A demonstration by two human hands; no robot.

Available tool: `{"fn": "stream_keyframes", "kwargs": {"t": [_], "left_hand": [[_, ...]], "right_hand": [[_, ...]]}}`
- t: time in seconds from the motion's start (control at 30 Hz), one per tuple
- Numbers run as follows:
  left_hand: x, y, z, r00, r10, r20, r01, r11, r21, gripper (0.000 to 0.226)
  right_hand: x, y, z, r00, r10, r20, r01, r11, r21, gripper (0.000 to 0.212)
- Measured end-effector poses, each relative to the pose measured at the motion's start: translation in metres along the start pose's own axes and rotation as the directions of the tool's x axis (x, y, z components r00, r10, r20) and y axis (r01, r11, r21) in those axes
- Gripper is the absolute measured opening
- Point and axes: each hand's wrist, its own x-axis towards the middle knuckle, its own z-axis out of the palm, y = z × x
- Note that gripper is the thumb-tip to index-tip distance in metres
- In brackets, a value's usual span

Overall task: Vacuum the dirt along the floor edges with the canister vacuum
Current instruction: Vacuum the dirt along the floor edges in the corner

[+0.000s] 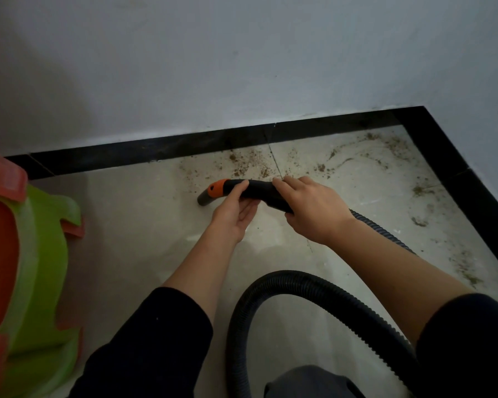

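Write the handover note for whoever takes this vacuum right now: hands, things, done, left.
The left hand holds the black vacuum handle with an orange band near its front; the right hand grips its rear, by the ribbed black hose.
The grey nozzle tip points down-left, over bare tile, off the mess.
The brown dirt lies scattered along the black baseboard, into the corner and down the right edge.
Done: nothing evident.
Left: all the edge dirt.

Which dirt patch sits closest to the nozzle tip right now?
The scatter by the back skirting at the tile joint, just beyond the nozzle; the corner patch and right-edge patch lie farther right.
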Motion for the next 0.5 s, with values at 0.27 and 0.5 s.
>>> {"fn": "stream_keyframes", "kwargs": {"t": [0.27, 0.5], "left_hand": [[0.0047, -0.0015, 0.0046, 1.0, -0.014, 0.007, 0.014, 1.0, 0.018, 0.022], [0.0068, 0.0028, 0.0055, 1.0, -0.007, 0.007, 0.007, 1.0, 0.025, 0.02]], "right_hand": [[0.0, 0.0039, 0.0011, 1.0, 0.016, 0.008, -0.016, 1.0, 0.008, 0.062], [0.0048, 0.002, 0.0035, 0.999, 0.033, 0.004, -0.033, 0.999, 0.018, 0.06]]}}
